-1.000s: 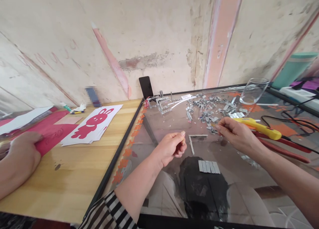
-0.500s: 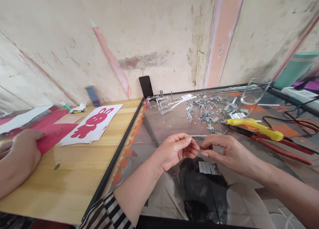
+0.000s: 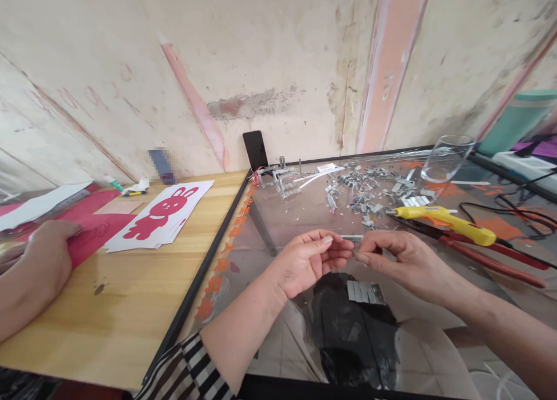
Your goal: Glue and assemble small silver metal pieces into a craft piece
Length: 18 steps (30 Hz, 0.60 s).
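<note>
My left hand (image 3: pixel 307 260) is turned palm up over the glass tabletop, its fingers loosely bent and slightly apart, with nothing visible in the palm. Facing it, my right hand (image 3: pixel 394 260) pinches thumb and forefinger together at the left fingertips. Whatever sits in that pinch is too small to make out. Just below the hands, a short row of flat silver metal strips (image 3: pixel 366 292) lies side by side on the glass. Farther back, a loose heap of small silver metal pieces (image 3: pixel 363 194) is spread over the table.
Right of my hands lie a yellow glue gun (image 3: pixel 452 223) and red-handled pliers (image 3: pixel 487 260). A drinking glass (image 3: pixel 448 159) stands behind them. A phone (image 3: pixel 255 150) leans on the wall. On the wooden table at left, another person's hand (image 3: pixel 47 260) rests by red paper and rabbit cutouts (image 3: pixel 161 217).
My right hand has shifted slightly right, and its thumb and forefinger have closed into a tighter pinch. The left fingers have straightened a little. The row of metal strips has stayed put.
</note>
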Tool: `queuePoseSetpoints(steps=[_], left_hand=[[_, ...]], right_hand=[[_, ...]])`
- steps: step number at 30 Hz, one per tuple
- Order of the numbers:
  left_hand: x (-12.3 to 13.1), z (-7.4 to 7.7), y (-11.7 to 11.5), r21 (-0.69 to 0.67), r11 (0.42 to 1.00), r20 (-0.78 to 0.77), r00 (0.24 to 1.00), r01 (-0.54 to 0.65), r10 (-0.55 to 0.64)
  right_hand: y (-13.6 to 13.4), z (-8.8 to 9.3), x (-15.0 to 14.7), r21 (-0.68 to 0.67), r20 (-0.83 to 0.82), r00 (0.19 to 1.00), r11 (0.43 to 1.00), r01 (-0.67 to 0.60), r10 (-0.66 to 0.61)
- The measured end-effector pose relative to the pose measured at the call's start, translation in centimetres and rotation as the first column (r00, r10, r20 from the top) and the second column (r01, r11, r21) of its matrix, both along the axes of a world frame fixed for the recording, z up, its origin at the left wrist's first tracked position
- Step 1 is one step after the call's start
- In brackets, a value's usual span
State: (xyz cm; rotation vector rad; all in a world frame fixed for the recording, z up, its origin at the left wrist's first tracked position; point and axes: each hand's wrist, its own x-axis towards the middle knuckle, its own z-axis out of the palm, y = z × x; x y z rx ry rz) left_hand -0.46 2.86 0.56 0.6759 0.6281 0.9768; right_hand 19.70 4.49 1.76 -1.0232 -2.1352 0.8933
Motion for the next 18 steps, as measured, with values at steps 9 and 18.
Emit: queuePoseSetpoints(steps=[9, 18], left_hand=[[0.0, 0.2, -0.2, -0.005, 0.999, 0.314, 0.949, -0.041, 0.040], [0.9, 0.4, -1.0, 0.119, 0.993, 0.338, 0.941, -0.016, -0.026]], right_hand=[[-0.2, -1.1, -0.9, -0.113, 0.018, 1.000, 0.994, -0.016, 0.018], [-0.8, -1.2, -1.7, -0.267, -0.086, 0.996, 0.963, -0.042, 0.020]])
